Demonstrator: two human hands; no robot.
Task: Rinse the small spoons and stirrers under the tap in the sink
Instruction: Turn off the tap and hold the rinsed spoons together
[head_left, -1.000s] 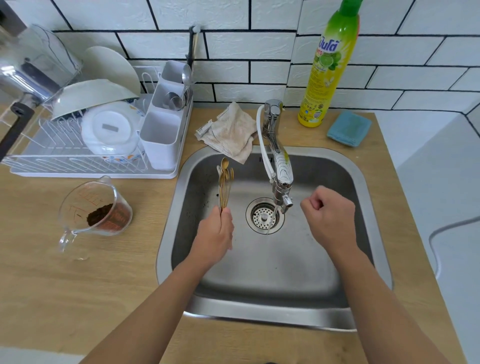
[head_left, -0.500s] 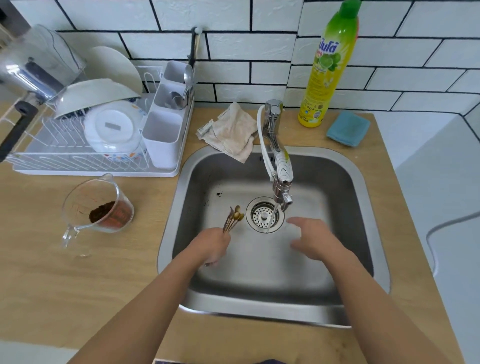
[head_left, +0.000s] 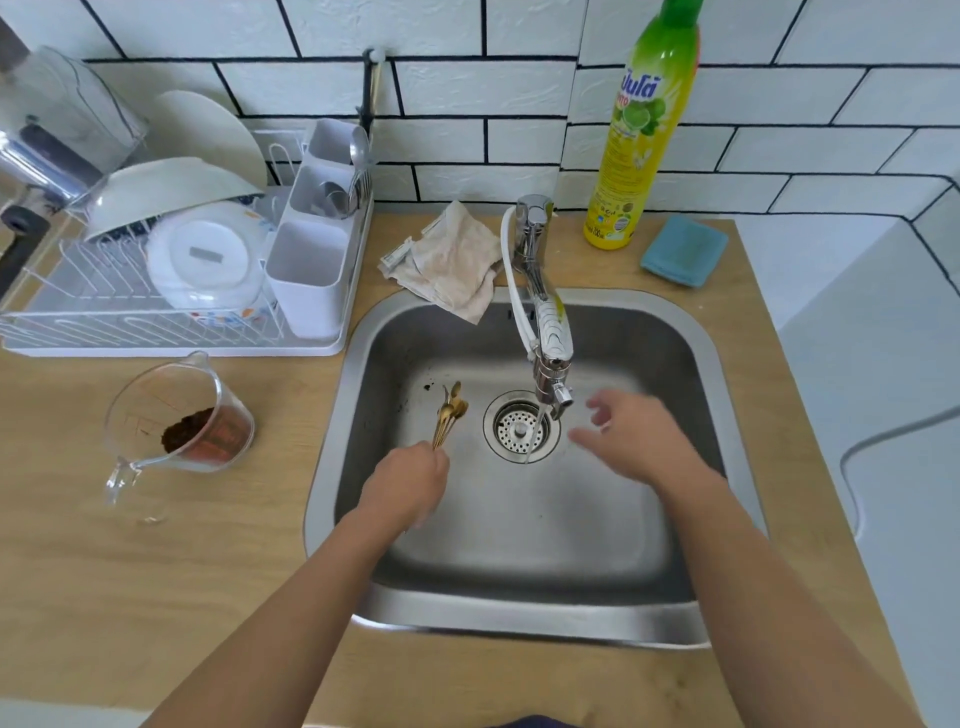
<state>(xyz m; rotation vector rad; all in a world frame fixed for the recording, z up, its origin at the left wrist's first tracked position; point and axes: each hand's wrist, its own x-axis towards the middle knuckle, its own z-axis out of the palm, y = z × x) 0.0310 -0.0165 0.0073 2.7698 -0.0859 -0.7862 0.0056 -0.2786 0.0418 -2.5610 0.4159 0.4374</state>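
Several gold spoons and stirrers (head_left: 450, 413) are being pinched in the left hand (head_left: 410, 480), at nine o'clock from the drain (head_left: 521, 427). The right hand (head_left: 626, 436) is hovering spread near the tap (head_left: 551, 358); water is trickling, so rinsing is seemingly only starting.

Wooden counter (head_left: 130, 571): dish rack (head_left: 171, 332), measuring jug (head_left: 176, 415), rag (head_left: 452, 262), bottle (head_left: 641, 135), sponge (head_left: 683, 250).

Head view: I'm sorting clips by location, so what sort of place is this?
Most likely a home kitchen: a steel sink with a tap, a dish rack holding bowls, and a dish soap bottle against tiled wall.
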